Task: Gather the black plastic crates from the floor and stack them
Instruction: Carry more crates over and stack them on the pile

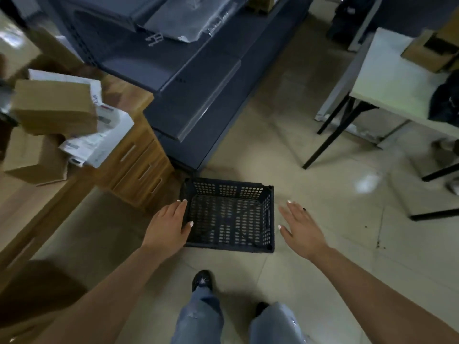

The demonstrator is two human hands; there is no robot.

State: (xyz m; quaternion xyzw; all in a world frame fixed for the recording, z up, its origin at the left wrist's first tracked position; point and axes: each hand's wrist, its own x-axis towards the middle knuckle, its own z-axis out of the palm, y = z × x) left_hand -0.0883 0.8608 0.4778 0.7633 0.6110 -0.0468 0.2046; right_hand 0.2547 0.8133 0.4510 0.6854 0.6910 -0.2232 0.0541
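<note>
Pale glossy floor tiles [310, 170] fill the middle of the head view, with a bright glare patch off to the right. On them, straight ahead of the person, sits a black plastic crate [228, 214] with lattice walls and a lattice bottom, open side up and with nothing in it. Its far left corner lies near the foot of a dark grey machine [188, 95], and a wooden drawer cabinet [141, 167] stands just to its left. The left hand [169, 224] reaches down at the crate's left wall, fingers straight and together, thumb lying over the rim; whether the palm presses the wall cannot be told, and nothing is grasped. The right hand [300, 229] hovers beside the crate's right wall, fingers spread and relaxed, apart from the plastic and holding nothing. Cardboard boxes [54, 105] and white parcels [99, 140] are heaped on a wooden desk [37, 207] at the left. A white table [392, 78] on black legs stands at the right. Blue jeans [198, 316] and a dark shoe [202, 280] show at the bottom edge.
</note>
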